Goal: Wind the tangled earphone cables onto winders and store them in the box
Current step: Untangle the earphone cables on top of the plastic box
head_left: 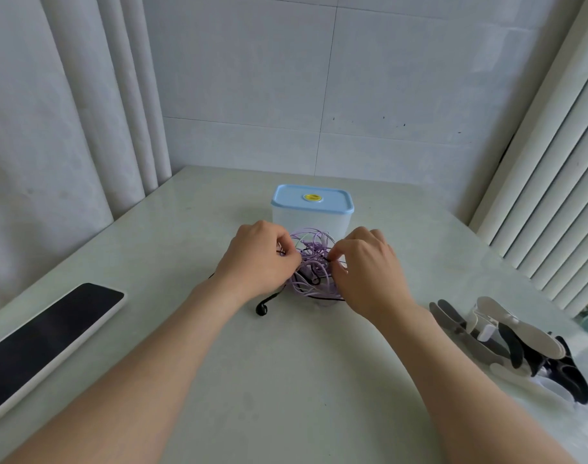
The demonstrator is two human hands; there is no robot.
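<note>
Lilac and black earphone cables (311,262) heaped in one loose tangle on the pale, stone-look table (286,380), mid-view, just in front of the box (311,219); possibly touching its near wall, though the loops hide that spot. Box upright and translucent, pale blue lid (332,197) seated on top, round yellow sticker (312,197) at the lid's centre.

Left hand (262,259) at the tangle's left edge, fingers curled inward, thumb and fingertips pinching strands. Right hand (366,272) at the tangle's right edge, forefinger and thumb closed narrowly on a dark strand, remaining fingers bent. Heap caught between the two hands, both forearms reaching in from the near side.

Black earbud (262,309) trailing out of the heap on its lead, lying on the table just below the left wrist.

Dark-screened phone (48,343) in a pale case, flat near the table's left edge. Winders (506,339) in black, white and grey piled loosely near the right edge, well apart from the hands and the box.
</note>
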